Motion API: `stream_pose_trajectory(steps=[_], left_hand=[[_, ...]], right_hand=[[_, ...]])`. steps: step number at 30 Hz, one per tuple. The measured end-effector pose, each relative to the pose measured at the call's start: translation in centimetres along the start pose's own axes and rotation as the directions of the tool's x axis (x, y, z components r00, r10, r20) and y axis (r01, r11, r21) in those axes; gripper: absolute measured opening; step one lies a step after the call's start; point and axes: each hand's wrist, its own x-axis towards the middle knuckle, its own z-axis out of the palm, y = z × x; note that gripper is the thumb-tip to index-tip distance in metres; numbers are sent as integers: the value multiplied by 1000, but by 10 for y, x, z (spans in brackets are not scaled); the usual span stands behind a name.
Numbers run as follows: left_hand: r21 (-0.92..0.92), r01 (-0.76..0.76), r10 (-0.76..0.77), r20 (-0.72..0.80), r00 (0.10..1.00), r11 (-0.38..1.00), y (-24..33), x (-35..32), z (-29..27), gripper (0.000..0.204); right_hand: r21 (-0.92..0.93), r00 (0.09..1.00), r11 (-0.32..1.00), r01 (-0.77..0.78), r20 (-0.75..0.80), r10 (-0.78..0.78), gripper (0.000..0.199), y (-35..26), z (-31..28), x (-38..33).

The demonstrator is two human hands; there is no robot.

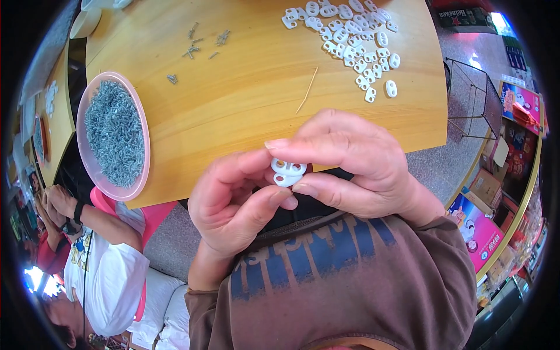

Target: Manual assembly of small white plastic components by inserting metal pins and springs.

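Note:
Close to my body, just off the table's near edge, a white plastic two-hole cord lock is pinched between my hands. My left hand grips its left side with curled fingers and thumb. From the right, my right hand has its index finger over the top and its thumb at the lower edge. The cord lock's parts sit one against the other, holes facing up; whether a spring is inside is hidden. Farther off, many similar white pieces lie heaped at the table's far right.
A pink oval bowl full of small metal springs stands at the table's left edge. Several loose springs and a thin wooden stick lie on the wooden table. Another person sits at the left.

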Motion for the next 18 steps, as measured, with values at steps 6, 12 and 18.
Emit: stream_pose_trajectory(steps=[6,12,18], left_hand=[[-24,5,-5,7,1000,1000,1,2,-1,33],[-66,52,-56,-62,997,996,5,5,8,29],[-139,50,-72,-161,984,989,6,6,12,19]], right_hand=[[-50,997,997,61,-45,-63,35,1,2,1],[48,998,998,27,-54,-25,30,1,2,0],[42,998,999,-8,-59,10,29,-1,2,1]])
